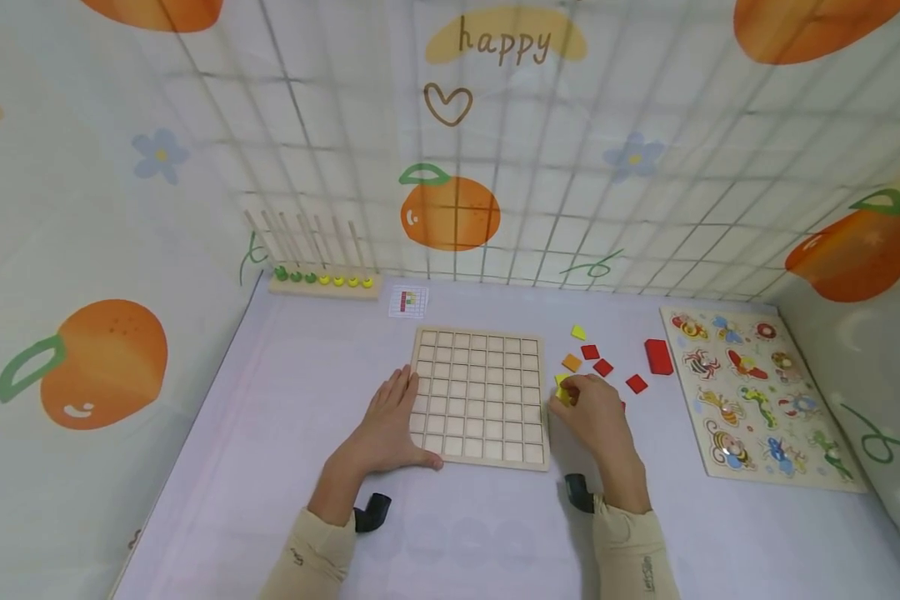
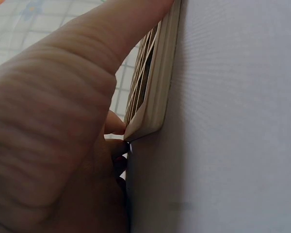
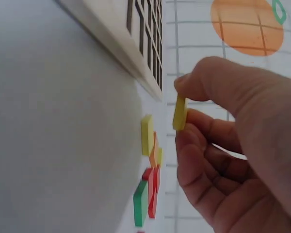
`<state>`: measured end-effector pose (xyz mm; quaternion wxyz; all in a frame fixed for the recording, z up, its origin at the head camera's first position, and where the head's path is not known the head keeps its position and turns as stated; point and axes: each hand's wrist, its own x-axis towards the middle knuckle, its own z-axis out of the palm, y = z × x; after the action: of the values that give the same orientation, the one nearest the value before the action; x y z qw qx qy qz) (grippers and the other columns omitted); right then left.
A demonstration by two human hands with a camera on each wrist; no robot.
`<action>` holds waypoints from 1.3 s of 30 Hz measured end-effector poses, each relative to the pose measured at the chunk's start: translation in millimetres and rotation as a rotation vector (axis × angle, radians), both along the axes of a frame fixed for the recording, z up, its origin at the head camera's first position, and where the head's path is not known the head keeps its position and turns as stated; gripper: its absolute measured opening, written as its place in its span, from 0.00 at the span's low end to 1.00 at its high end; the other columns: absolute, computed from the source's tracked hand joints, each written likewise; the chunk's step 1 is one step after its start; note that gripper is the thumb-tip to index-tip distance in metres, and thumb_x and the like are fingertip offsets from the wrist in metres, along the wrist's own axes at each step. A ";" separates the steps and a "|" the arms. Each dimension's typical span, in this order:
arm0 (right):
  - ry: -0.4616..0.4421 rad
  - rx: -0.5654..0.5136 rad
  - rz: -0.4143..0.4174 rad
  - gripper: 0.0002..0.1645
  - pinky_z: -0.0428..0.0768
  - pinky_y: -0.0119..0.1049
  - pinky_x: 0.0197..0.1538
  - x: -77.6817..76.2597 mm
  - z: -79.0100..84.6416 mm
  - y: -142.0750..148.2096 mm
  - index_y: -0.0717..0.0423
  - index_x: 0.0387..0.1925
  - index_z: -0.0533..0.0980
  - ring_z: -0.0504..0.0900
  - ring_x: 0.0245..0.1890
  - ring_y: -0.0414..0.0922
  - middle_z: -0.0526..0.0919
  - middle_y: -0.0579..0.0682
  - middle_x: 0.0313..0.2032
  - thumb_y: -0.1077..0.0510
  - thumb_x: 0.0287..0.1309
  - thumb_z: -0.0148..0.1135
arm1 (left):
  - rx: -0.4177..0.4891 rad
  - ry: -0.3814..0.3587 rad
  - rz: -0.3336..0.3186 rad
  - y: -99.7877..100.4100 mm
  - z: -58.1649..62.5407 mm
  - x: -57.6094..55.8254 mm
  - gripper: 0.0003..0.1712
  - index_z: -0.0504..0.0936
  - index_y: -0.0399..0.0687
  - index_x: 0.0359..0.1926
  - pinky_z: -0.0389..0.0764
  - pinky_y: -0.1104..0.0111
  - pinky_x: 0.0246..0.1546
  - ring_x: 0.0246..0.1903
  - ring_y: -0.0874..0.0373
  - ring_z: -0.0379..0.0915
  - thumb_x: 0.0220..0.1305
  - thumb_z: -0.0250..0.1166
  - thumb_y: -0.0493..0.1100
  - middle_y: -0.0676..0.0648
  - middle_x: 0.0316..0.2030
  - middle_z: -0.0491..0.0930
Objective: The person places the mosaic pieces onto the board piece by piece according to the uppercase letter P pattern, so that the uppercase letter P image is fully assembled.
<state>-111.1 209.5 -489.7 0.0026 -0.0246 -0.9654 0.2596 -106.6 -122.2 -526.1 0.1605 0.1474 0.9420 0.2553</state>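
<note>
A wooden grid board (image 1: 480, 331) with square cells lies on the table. My left hand (image 1: 386, 421) rests at its near left corner, fingers straight along the left side and thumb along the near edge. In the left wrist view the thumb touches the board's rim (image 2: 160, 97). Right of the board, my right hand (image 1: 596, 417) pinches a yellow square tile (image 3: 180, 112) between thumb and fingertips, raised above the table. Below it on the table lie another yellow tile (image 3: 147, 136) and a green tile (image 3: 140, 204), which the right hand hides in the head view.
Several loose tiles, among them an orange tile (image 1: 572, 362) and a red tile (image 1: 637, 384), lie right of the board. Farther right are a red block (image 1: 657, 357) and an insect puzzle board (image 1: 765, 392). Behind stand a pegged bead rack (image 1: 326, 287) and a small pattern card (image 1: 408, 302).
</note>
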 end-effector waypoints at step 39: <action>-0.091 0.035 0.373 0.15 0.82 0.42 0.49 -91.4 -5.6 -66.8 0.59 0.48 0.84 0.80 0.41 0.47 0.84 0.52 0.40 0.54 0.64 0.67 | 0.009 0.012 0.007 2.4 2.1 0.8 0.87 0.39 0.39 0.81 0.41 0.47 0.81 0.82 0.44 0.26 0.34 0.81 0.75 0.40 0.82 0.33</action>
<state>-202.5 142.7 -495.3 -0.0886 0.1429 -0.9568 0.2372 -105.7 -119.8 -524.0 0.1533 0.1462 0.9422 0.2594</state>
